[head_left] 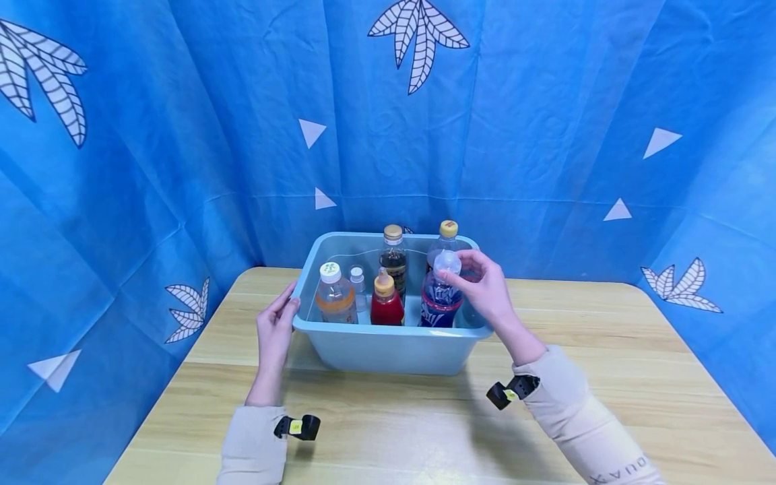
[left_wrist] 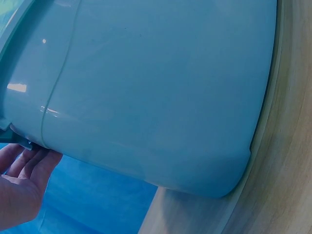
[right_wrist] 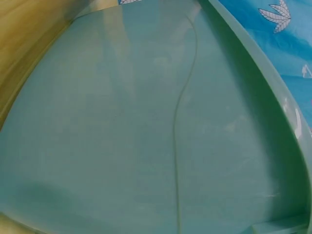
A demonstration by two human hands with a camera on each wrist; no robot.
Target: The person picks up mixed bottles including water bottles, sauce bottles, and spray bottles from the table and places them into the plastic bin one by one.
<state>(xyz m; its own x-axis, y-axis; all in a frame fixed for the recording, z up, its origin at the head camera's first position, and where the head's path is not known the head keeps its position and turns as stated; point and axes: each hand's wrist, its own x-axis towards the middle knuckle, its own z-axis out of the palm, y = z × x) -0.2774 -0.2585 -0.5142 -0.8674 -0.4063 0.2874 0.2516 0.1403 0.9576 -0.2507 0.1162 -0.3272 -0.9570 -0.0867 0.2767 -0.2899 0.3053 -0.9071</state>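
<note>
A light blue plastic tub stands on the table with several bottles upright inside. My left hand grips the tub's left rim, its fingers tucked beneath the lip in the left wrist view, where the tub wall fills most of the picture. At the tub's right side my right hand pinches the translucent cap of a blue-labelled drink bottle. Behind that bottle is a yellow-capped bottle. Only the tub's outer wall shows in the right wrist view; the hand is out of sight there.
Also in the tub are a white-capped bottle with an orange band, a small clear bottle, a red squeeze bottle and a dark sauce bottle. Beneath is a wooden table; a blue patterned curtain hangs behind.
</note>
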